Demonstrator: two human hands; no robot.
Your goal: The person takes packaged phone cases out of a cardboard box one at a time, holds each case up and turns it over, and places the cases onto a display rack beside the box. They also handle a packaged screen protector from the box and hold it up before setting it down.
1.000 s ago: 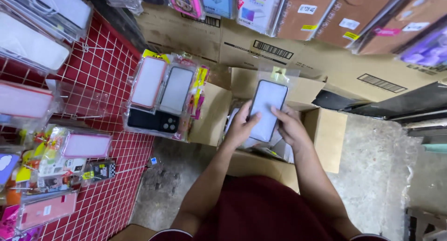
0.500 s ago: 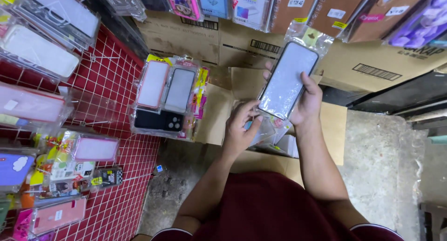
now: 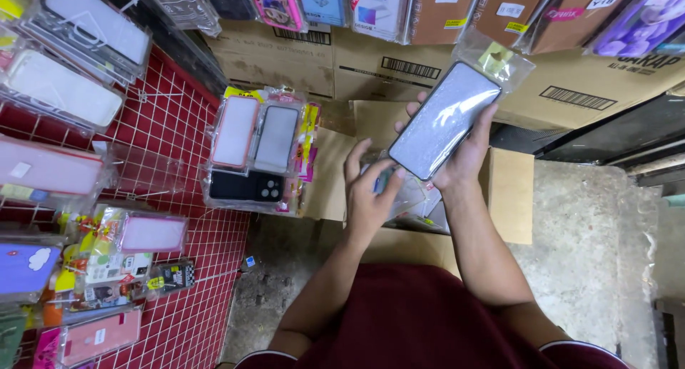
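Head view. Your right hand (image 3: 467, 159) holds a phone case in a clear sleeve (image 3: 444, 119) up over the open cardboard box (image 3: 510, 198). The fingers wrap its far edge and the thumb side props it from below, so the flat face tilts toward you, likely for a look at it. The sleeve's loose flap with a yellow tag sticks out past the top end.

Your left hand (image 3: 371, 194) reaches down into the box, fingers spread and curled onto more clear packets (image 3: 414, 198). You cannot tell whether it has closed on one; it touches them at least.

Around: a hanging bunch of cases (image 3: 257, 155) sits just left of the box, between it and the red wire grid (image 3: 178, 126), close beside your left forearm. More packaged cases hang on the grid and along the top. Stacked brown cartons (image 3: 342, 62) stand behind the box. Bare concrete floor (image 3: 585, 241) lies to the right.
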